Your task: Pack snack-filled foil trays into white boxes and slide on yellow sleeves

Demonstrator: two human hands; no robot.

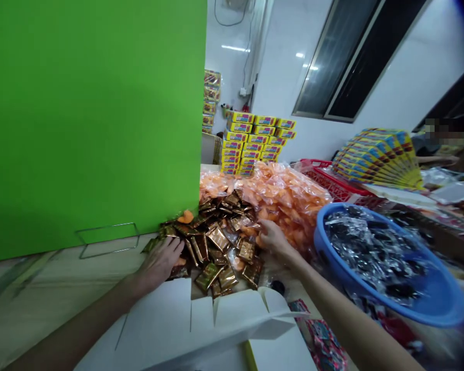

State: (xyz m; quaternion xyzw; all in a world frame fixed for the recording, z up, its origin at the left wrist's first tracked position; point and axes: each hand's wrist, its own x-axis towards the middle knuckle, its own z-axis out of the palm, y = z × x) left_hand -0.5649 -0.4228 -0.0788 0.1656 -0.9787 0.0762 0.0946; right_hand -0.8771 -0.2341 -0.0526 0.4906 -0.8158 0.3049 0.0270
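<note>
Two hands contact the heap of gold foil sachets [220,242]: left hand [156,265] on its left edge, fingers spread flat, gripping nothing; right hand [274,239] on its right edge, fingers half-curled, hold undetermined; blue plastic basin [386,263] right of it.

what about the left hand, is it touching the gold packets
Touching: the head view shows the left hand lying on the gold foil packets, its fingers pressed down over them with no gap.
</note>
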